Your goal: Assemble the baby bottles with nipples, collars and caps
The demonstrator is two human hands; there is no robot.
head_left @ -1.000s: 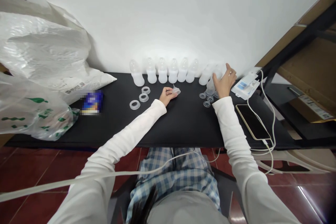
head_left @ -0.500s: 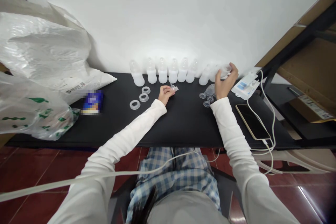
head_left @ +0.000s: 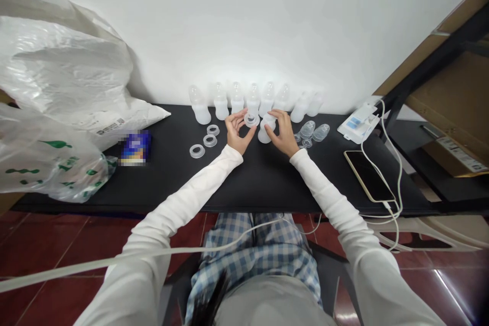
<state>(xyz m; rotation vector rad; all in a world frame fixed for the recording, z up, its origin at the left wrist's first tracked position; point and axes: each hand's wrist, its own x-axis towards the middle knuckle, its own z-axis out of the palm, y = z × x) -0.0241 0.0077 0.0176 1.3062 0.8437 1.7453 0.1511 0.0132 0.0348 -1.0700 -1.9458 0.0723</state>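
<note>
My left hand (head_left: 239, 132) pinches a clear screw ring with a nipple in it (head_left: 251, 120), just in front of the bottle row. Close beside it, my right hand (head_left: 283, 132) has its fingers round an open white baby bottle (head_left: 264, 135), which looks upright on or just over the table. Behind both hands stand several capped baby bottles (head_left: 237, 102) along the wall. To the left lie three loose screw rings (head_left: 210, 141). Right of my right hand are two clear domed caps (head_left: 321, 133) and small clear discs (head_left: 306, 143), partly hidden by my wrist.
White plastic bags (head_left: 61, 71) fill the left end of the black table (head_left: 244, 178), with a blue packet (head_left: 137, 146) before them. At the right are a white-and-blue pack (head_left: 358, 123), a phone (head_left: 369, 175) and its looping white cable (head_left: 399, 173). Another cord crosses my lap.
My right hand has come from the far right to the middle, bringing a bottle up to my left hand. The domed caps at the right are uncovered. The ring in my left hand now shows.
</note>
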